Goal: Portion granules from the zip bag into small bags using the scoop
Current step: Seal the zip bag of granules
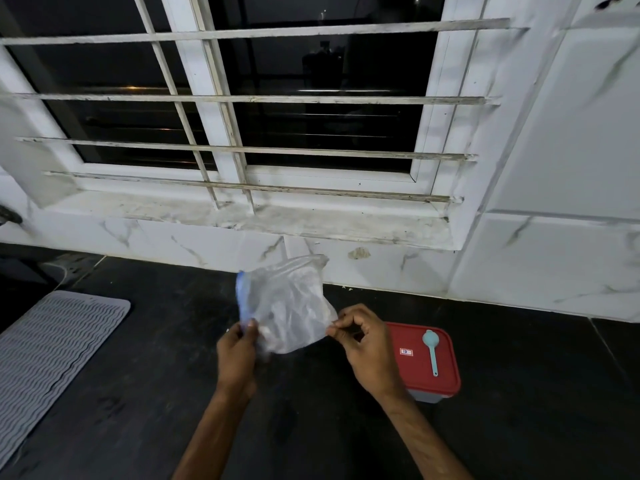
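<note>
Currently held: the zip bag point(287, 306), clear and crumpled, is up in the air between both hands, above the dark counter point(138, 393) and in front of the wall tiles point(554, 265).
Zip strip: the blue closure runs down the left edge of the bag, nearly vertical, so the bag is turned on its side.
Bag contents: something pale shows through the plastic, but the bag is blurred and I cannot tell how much is inside.
Left hand: the left hand point(239, 355) pinches the lower left corner of the bag, at the bottom end of the blue strip, with the thumb against the fingers.
Right hand: the right hand point(363, 344) pinches the lower right edge of the bag between thumb and forefinger; the other fingers are curled.
Scoop: the light blue scoop point(432, 348) lies flat on the red lid, bowl away from the person and handle toward the person, not touched by any hand.
Container: the box with the red lid point(412, 372) stands on the counter just beside the right hand, partly behind it.
Mat: a grey ribbed mat point(52, 344) lies on the counter far to the left, well apart from the hands.
Background: a window with white bars point(242, 98) and a stained sill point(277, 216) is above the counter; the glass is dark.
</note>
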`<act>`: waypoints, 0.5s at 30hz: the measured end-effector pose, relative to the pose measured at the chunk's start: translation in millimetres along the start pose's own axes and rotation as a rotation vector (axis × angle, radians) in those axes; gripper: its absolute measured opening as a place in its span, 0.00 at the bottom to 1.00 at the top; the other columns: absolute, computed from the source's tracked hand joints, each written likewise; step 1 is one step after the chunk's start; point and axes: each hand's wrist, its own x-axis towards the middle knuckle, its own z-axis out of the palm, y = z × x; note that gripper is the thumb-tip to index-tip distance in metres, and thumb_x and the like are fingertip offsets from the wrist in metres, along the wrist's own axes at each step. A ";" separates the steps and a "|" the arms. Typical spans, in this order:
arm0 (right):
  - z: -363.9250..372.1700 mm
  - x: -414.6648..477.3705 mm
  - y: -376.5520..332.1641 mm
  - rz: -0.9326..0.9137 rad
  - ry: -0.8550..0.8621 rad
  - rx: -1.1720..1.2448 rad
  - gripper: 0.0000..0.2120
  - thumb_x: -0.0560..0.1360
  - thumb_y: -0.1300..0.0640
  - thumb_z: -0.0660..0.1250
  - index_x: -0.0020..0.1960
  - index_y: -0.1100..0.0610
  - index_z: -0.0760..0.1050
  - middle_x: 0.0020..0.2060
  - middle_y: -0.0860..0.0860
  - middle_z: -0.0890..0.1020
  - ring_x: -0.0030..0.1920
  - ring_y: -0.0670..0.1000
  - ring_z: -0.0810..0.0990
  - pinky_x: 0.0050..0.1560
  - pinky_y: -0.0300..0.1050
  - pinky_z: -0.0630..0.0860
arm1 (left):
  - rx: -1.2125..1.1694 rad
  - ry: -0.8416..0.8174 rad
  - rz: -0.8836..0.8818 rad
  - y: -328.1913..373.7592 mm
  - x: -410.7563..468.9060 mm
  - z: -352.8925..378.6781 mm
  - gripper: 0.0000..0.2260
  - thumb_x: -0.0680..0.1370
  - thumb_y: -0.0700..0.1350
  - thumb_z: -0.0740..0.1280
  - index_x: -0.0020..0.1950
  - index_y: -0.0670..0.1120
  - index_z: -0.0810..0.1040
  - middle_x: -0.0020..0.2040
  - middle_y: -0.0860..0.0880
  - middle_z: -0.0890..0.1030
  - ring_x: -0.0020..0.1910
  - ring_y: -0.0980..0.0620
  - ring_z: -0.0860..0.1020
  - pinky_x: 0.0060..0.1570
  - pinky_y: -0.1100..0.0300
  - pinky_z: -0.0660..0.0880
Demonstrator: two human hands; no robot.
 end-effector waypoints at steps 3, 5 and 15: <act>-12.6 -4.9 3.2 0.023 -0.118 -0.079 0.07 0.69 0.62 0.76 0.37 0.58 0.78 0.39 0.47 0.80 0.44 0.47 0.82 0.46 0.40 0.78 | 0.020 0.103 0.122 12.9 9.1 -8.7 0.08 0.82 0.41 0.63 0.44 0.40 0.75 0.34 0.47 0.74 0.29 0.55 0.72 0.22 0.68 0.71; -15.2 -8.8 5.9 0.081 -0.188 -0.099 0.06 0.70 0.61 0.75 0.39 0.58 0.78 0.40 0.46 0.81 0.44 0.45 0.82 0.46 0.37 0.76 | 0.024 0.080 0.167 17.4 8.2 -9.5 0.07 0.82 0.41 0.63 0.48 0.39 0.76 0.38 0.45 0.78 0.34 0.52 0.77 0.26 0.67 0.76; -33.7 28.1 -31.8 0.461 -0.104 0.281 0.20 0.76 0.48 0.66 0.66 0.49 0.67 0.56 0.46 0.79 0.56 0.47 0.80 0.48 0.44 0.80 | 0.099 -0.196 0.315 30.3 -6.1 -11.3 0.05 0.80 0.38 0.64 0.54 0.39 0.76 0.44 0.44 0.83 0.37 0.55 0.83 0.34 0.64 0.79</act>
